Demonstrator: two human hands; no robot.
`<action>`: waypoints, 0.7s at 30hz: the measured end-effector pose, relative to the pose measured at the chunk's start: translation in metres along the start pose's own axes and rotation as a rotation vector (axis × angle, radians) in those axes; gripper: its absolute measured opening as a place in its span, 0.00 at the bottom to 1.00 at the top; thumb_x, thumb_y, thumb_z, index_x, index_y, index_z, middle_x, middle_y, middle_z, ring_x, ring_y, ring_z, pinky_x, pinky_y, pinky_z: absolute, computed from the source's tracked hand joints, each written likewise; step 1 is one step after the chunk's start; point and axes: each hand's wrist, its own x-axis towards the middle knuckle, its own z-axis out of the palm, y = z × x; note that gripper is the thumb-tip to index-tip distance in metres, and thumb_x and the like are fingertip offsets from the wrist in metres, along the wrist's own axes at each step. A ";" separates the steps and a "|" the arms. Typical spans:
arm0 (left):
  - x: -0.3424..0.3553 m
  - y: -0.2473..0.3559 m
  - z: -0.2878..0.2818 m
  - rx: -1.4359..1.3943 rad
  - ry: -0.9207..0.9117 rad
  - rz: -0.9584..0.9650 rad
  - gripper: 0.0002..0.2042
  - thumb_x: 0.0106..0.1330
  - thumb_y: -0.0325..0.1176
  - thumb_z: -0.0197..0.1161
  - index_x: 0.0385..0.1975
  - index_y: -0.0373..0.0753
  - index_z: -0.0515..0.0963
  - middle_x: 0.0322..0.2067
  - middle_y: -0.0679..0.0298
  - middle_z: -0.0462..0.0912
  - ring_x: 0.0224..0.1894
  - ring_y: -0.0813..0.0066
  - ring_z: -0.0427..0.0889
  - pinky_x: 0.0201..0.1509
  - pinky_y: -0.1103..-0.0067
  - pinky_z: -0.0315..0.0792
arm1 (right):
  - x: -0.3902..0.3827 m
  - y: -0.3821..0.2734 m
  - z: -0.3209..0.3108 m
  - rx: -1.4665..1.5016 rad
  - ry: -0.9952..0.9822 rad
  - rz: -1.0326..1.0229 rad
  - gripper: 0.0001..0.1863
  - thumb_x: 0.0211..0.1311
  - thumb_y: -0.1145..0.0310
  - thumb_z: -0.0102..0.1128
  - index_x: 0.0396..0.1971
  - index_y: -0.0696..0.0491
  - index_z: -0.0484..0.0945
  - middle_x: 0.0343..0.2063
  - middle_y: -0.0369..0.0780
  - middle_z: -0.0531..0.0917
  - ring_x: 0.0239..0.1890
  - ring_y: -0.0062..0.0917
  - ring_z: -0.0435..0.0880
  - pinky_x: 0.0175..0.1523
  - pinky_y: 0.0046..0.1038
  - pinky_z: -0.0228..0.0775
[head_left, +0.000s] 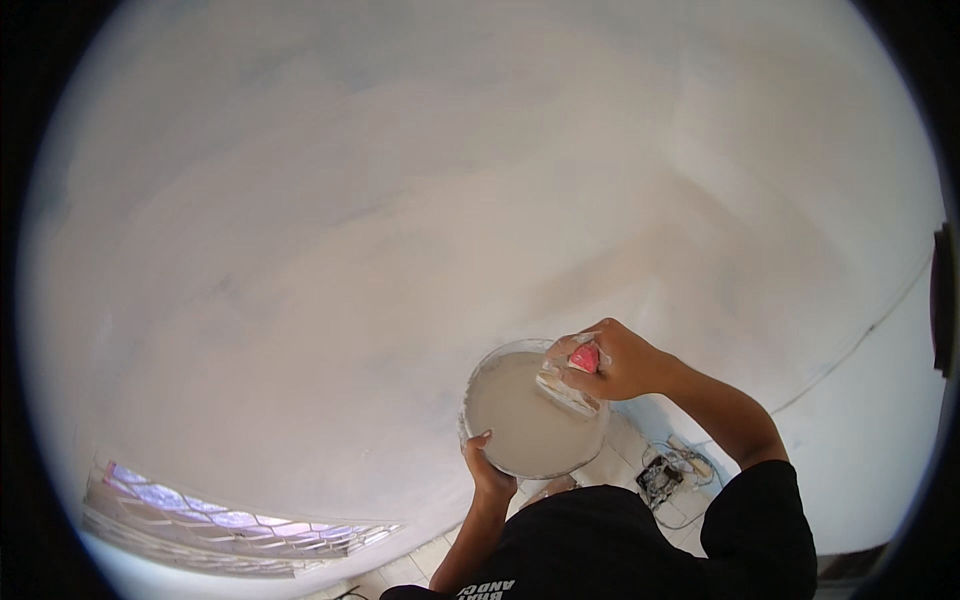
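A round pail (463, 412) with a smeared rim holds smooth off-white paste (515, 420) in front of my body. My left hand (488, 470) grips its near left rim, with the thumb over the edge and the other fingers hidden underneath. Above the pail's far right side, my right hand (612, 362) is closed round the red handle (584, 357) of a putty knife (567, 394). Its wide, paste-coated blade points down over the pail; whether it touches the paste I cannot tell. White paste is smeared on my right fingers.
A large wall (330, 260) with pale, patchy coating rises ahead. White grille bars (230, 530) cover an opening at lower left. On the tiled floor at right lies a dark, paste-spattered box (660, 481) among cables. A thin cable (850, 350) runs along the right wall.
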 end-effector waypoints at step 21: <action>0.009 -0.016 -0.012 -0.082 0.101 0.254 0.30 0.46 0.29 0.48 0.56 0.35 0.59 0.50 0.54 0.68 0.52 0.60 0.70 0.53 0.71 0.68 | 0.025 0.049 -0.041 0.111 -0.116 -0.074 0.08 0.52 0.67 0.59 0.23 0.56 0.78 0.12 0.40 0.76 0.13 0.24 0.73 0.22 0.23 0.63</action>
